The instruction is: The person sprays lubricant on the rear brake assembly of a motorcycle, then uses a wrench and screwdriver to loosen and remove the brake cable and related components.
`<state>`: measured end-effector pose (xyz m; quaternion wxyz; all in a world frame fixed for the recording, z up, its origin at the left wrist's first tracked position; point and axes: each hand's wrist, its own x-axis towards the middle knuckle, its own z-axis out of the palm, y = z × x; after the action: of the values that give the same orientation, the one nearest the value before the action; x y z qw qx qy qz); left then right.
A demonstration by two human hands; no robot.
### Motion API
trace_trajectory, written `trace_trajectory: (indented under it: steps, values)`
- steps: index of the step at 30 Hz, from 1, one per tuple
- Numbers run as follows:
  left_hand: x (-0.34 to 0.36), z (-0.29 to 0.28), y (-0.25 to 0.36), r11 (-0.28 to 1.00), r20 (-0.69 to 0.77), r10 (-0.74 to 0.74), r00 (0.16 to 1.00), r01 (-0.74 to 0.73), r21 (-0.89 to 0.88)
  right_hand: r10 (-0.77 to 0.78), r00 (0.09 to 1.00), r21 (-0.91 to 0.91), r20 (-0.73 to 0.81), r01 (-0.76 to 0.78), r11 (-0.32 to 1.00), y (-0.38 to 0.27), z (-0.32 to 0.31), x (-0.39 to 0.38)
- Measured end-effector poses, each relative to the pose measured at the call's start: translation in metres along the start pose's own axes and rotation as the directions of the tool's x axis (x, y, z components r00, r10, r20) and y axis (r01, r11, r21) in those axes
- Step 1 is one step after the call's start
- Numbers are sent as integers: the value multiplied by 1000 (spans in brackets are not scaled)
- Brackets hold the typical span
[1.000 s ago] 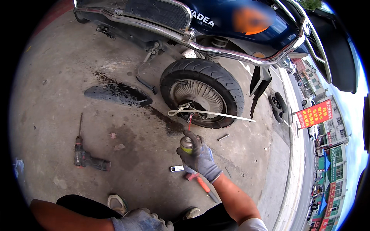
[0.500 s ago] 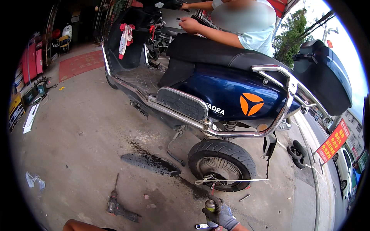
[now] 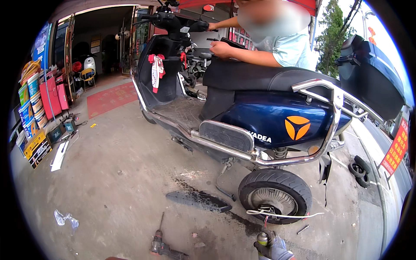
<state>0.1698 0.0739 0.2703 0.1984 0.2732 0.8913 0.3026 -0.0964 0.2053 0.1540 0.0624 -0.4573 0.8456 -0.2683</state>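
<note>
Now the view has lifted: right hand (image 3: 274,248), gloved, sits lower in frame, closed around one spray can (image 3: 261,238); left hand unseen. One scooter (image 3: 260,125), one rear wheel (image 3: 274,195), one drill (image 3: 161,246).

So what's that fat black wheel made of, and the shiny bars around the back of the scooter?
The wheel's tyre looks like matte black rubber, with moulded tread grooves; its hub seems dull grey metal. The bars look like chromed metal tubing, since they gleam and mirror the sky. The right hand near the wheel wears a grey glove, probably coated fabric.
</note>
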Motion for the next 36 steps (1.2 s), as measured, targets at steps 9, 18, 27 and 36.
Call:
trace_trajectory:
  steps: [9, 18, 27, 36]
  values:
    - [-1, -21, -9, 998, -81, 13, 997, -9, 55, 49, 996, -19, 73, -48, 999, 6, 4, -3]
    - [-10, -30, 2, 994, -107, 10, 994, 2, 113, 35, 999, -26, 12, -35, 999, 0, 5, -4]
    - [3, -13, -14, 983, 62, 72, 995, -81, 164, 27, 999, 19, -29, -26, 999, 0, 7, 0]
    - [-8, -24, -3, 993, -80, 8, 997, 2, 122, 85, 996, 16, 7, -85, 996, 6, 9, 1]
